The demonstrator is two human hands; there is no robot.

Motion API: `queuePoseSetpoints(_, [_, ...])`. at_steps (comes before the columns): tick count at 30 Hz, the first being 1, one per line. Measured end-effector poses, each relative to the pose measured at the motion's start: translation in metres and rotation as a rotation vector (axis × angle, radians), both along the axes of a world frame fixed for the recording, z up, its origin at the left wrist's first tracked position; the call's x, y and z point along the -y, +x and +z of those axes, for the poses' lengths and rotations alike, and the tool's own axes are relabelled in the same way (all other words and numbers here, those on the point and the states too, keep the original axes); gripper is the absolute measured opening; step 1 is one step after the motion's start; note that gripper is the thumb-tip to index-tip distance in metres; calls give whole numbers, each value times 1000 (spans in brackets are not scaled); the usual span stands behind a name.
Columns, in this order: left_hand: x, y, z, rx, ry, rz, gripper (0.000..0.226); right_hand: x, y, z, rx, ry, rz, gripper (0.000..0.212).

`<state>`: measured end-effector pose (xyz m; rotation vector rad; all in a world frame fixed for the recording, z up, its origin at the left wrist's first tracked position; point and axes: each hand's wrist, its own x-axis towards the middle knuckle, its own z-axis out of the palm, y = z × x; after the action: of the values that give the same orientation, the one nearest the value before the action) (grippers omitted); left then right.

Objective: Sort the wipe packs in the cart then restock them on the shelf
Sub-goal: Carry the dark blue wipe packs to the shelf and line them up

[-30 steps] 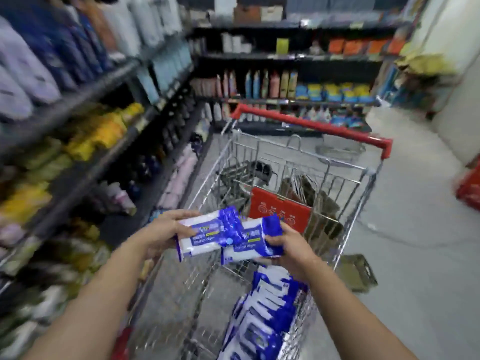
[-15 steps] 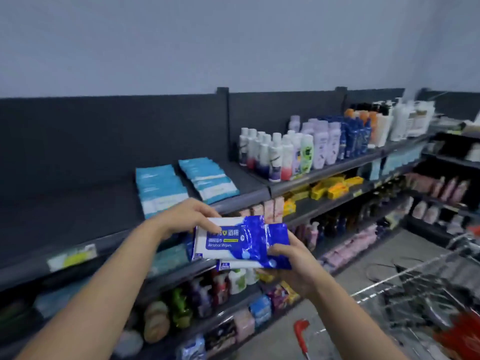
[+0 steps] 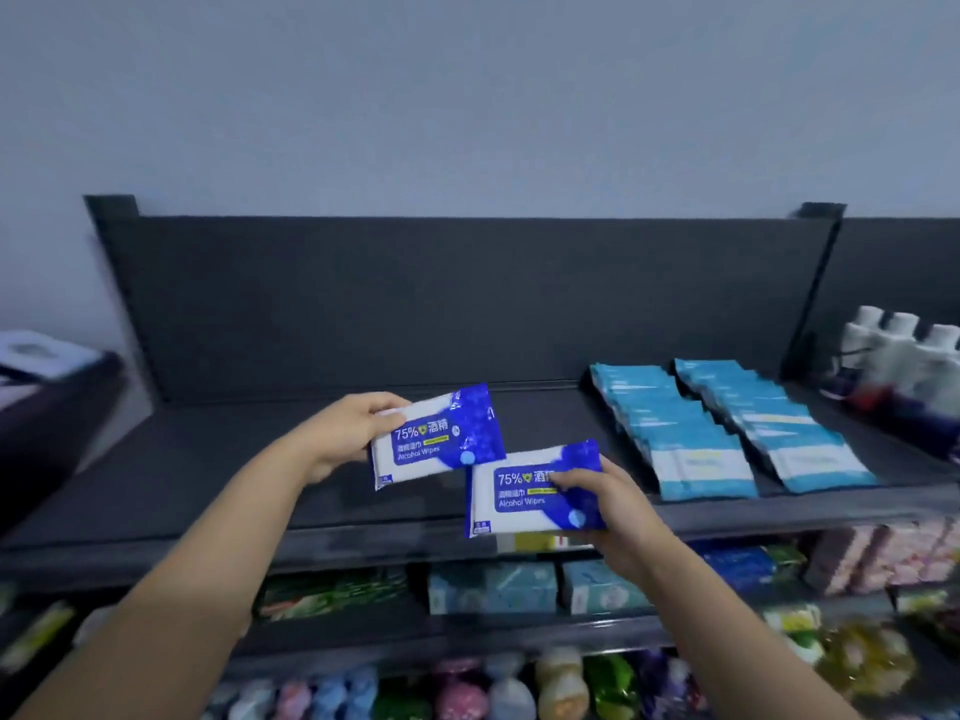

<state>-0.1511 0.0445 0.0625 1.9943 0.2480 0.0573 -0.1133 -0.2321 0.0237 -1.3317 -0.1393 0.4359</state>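
I hold two blue-and-white alcohol wipe packs in front of the dark top shelf (image 3: pixel 218 475). My left hand (image 3: pixel 343 439) grips the left end of one wipe pack (image 3: pixel 436 439), held over the bare stretch of shelf. My right hand (image 3: pixel 605 511) grips the right side of the second wipe pack (image 3: pixel 524 498), lower and to the right, level with the shelf's front edge. The packs are apart, not overlapping. The cart is out of view.
Two rows of light-blue wipe packs (image 3: pixel 727 433) lie on the same shelf at the right. White bottles (image 3: pixel 909 361) stand further right. Lower shelves (image 3: pixel 467 631) hold boxes and assorted packs. A dark box (image 3: pixel 47 387) sits at the far left.
My view has swung from the cart to face the top shelf. The two packs, held stacked together before, are now separated, one in each hand, and raised to shelf height.
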Motion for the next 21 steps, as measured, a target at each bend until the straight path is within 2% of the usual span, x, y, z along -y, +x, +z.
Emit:
queuePoseSetpoints(5, [-59, 32, -24, 37, 102, 159, 17, -58, 35, -9, 34, -23, 11, 14])
queuePoseSetpoints(12, [-97, 89, -59, 107, 215, 282, 13, -105, 103, -27, 122, -173, 110, 36])
queuePoseSetpoints(14, [-107, 109, -66, 74, 123, 302, 25, -118, 126, -35, 124, -217, 134, 33])
queuePoseSetpoints(18, [-125, 141, -74, -115, -214, 278, 50, -144, 165, -41, 115, -291, 196, 34])
queuePoseSetpoints(21, [-131, 161, -82, 12, -269, 316, 52, -165, 188, -43, 177, -329, 236, 41])
